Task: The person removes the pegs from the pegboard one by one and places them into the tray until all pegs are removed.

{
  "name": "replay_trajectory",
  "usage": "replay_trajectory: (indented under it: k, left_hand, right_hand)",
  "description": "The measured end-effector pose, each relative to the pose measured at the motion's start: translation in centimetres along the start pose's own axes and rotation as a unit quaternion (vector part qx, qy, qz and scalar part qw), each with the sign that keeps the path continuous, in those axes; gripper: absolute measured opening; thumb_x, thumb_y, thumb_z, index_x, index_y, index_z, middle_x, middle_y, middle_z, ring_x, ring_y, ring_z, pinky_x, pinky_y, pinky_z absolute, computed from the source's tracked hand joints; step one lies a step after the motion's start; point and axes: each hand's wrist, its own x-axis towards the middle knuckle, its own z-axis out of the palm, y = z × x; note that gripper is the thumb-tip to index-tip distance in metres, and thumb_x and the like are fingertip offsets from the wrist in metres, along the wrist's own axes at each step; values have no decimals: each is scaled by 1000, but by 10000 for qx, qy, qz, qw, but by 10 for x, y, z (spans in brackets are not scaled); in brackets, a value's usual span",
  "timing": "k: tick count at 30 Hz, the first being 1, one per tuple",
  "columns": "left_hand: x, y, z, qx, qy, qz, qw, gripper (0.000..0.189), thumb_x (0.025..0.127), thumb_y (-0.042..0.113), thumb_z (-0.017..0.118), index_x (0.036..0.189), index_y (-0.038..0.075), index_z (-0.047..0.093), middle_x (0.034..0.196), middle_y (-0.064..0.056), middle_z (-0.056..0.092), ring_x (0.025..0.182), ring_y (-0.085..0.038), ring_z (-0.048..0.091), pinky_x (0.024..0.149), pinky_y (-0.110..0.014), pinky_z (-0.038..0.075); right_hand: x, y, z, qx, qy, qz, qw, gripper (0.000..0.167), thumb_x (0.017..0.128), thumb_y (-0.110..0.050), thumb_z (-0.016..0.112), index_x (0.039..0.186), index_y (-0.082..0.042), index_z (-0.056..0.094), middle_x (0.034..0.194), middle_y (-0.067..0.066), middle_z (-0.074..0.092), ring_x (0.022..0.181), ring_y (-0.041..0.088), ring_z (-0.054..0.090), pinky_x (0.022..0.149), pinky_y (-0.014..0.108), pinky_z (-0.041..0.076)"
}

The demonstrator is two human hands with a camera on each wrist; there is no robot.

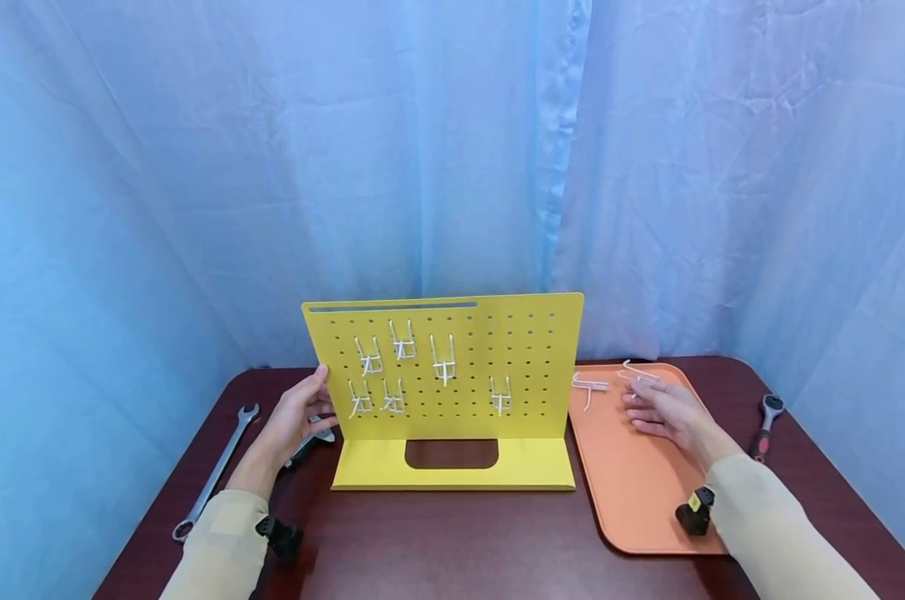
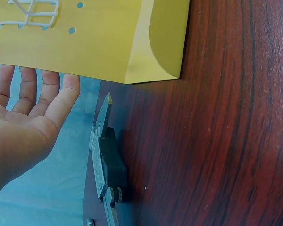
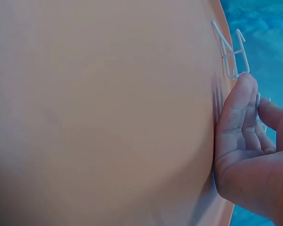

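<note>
A yellow pegboard (image 1: 512,450) stands upright on its base, with several white wire hooks (image 1: 443,367) fitted in its holes. My left hand (image 1: 295,417) holds the board's left edge, the thumb at the edge and the other fingers reaching behind it. Over the far part of the orange tray (image 1: 625,483), my right hand (image 1: 666,408) pinches a white wire hook (image 1: 636,372) between thumb and fingers. Only small bits of that hook show in the right wrist view. Left of this hand, another white hook (image 1: 590,386) lies on the tray, close to the fingertips in the right wrist view (image 3: 233,54).
At the table's left lies a combination wrench (image 1: 216,471). An adjustable wrench (image 2: 106,155) lies between it and the board, partly behind my left hand. A ratchet (image 1: 766,427) with a red and black handle lies right of the tray. Blue curtains (image 1: 422,150) hang behind the table.
</note>
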Motion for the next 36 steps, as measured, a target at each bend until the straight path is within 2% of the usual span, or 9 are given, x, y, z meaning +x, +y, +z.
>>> replay_trajectory:
  k: [8, 18, 25, 31, 36]
  left_hand:
    - [0, -2, -1, -41, 45, -20, 10000, 63, 98, 65, 53, 115, 4, 58, 110, -15, 65, 103, -32, 63, 95, -50, 53]
    - [0, -1, -1, -102, 12, -52, 9999, 64, 97, 65, 53, 117, 5, 59, 110, -15, 64, 103, -32, 63, 96, -50, 53]
    - [1, 1, 0, -54, -13, 29, 10000, 64, 98, 66, 52, 118, 5, 58, 111, -16, 64, 103, -32, 63, 95, -49, 54]
    - [2, 0, 0, -6, -43, 97, 9999, 65, 98, 65, 51, 121, 5, 58, 111, -16, 64, 102, -33, 62, 94, -49, 54]
    - [1, -1, -1, 6, -57, 64, 10000, 64, 98, 65, 51, 120, 5, 58, 111, -16, 64, 101, -32, 62, 94, -49, 54]
  right_hand:
    - [2, -2, 3, -94, -105, 116, 9998, 66, 109, -35, 50, 158, 2, 25, 101, -5, 72, 85, 10, 72, 79, 29, 59]
    - [3, -3, 4, -191, -72, 275, 9994, 57, 109, -34, 50, 151, 3, 37, 100, -4, 74, 86, 13, 73, 78, 30, 59]
    - [3, -2, 5, -422, -112, 196, 9989, 62, 110, -32, 46, 156, 4, 27, 101, -3, 71, 86, 13, 72, 78, 31, 60]
    - [2, -2, 4, -529, -96, 144, 9984, 59, 110, -36, 46, 150, 4, 32, 100, 0, 71, 85, 17, 73, 76, 33, 60]
    - [2, 1, 2, -527, -239, 106, 9983, 59, 112, -34, 42, 155, 2, 24, 100, 1, 71, 84, 17, 73, 75, 34, 61]
